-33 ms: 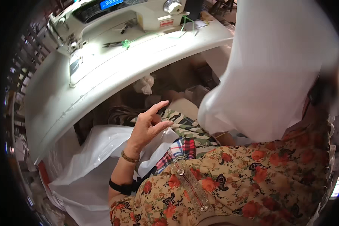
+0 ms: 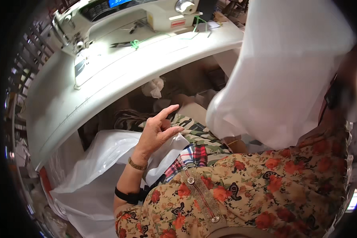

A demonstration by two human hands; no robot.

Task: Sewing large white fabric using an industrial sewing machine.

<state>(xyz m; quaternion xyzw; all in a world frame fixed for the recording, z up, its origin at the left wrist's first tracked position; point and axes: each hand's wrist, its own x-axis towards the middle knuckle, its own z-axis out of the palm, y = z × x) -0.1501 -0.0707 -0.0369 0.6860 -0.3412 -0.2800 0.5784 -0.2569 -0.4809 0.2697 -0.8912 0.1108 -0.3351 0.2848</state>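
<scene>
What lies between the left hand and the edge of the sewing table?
In the head view, no object lies between the left hand and the sewing table edge: only a dark gap under the table, with a crumpled white scrap further right.

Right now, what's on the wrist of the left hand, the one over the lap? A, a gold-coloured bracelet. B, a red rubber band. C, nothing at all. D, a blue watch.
A: a thin gold-coloured bracelet circles the wrist just below the left hand, which is raised with open fingers above the white cloth on the lap.
</scene>
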